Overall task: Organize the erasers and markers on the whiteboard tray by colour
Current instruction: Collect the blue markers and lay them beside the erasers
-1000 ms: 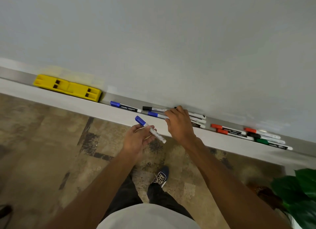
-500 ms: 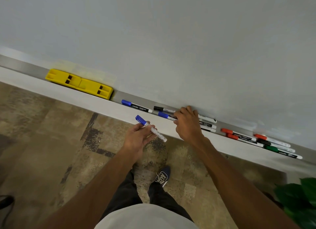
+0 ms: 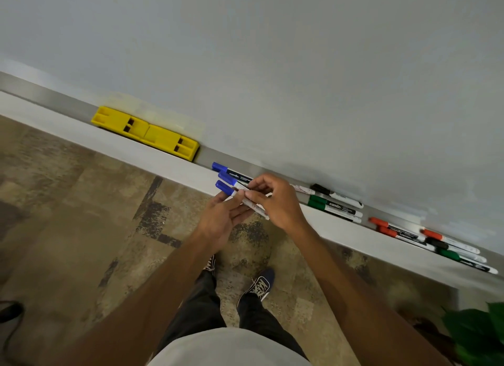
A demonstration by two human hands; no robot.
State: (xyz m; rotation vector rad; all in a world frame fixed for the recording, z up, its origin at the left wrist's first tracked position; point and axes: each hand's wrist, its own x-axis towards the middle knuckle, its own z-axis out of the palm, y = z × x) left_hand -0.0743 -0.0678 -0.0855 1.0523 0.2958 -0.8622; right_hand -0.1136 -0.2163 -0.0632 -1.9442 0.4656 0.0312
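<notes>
Two yellow erasers (image 3: 119, 120) (image 3: 172, 142) sit end to end on the whiteboard tray (image 3: 68, 121). One blue marker (image 3: 235, 175) lies on the tray right of them. My left hand (image 3: 221, 223) holds a blue marker (image 3: 224, 188) across its fingers, just in front of the tray edge. My right hand (image 3: 276, 202) pinches a second blue marker (image 3: 227, 178) against the first one. Further right on the tray lie a black marker (image 3: 336, 195), two green markers (image 3: 336, 207), two red markers (image 3: 394, 230), then a red, a black and a green marker (image 3: 451, 246).
The whiteboard (image 3: 272, 65) rises behind the tray. Below are patterned flooring and my shoes (image 3: 260, 285). A green plant (image 3: 481, 335) fills the bottom right corner. A dark object (image 3: 9, 312) lies on the floor at the left edge.
My right hand lifted a blue marker off the tray and carried it left to my left hand. The view has shifted, so the tray now sits further right.
</notes>
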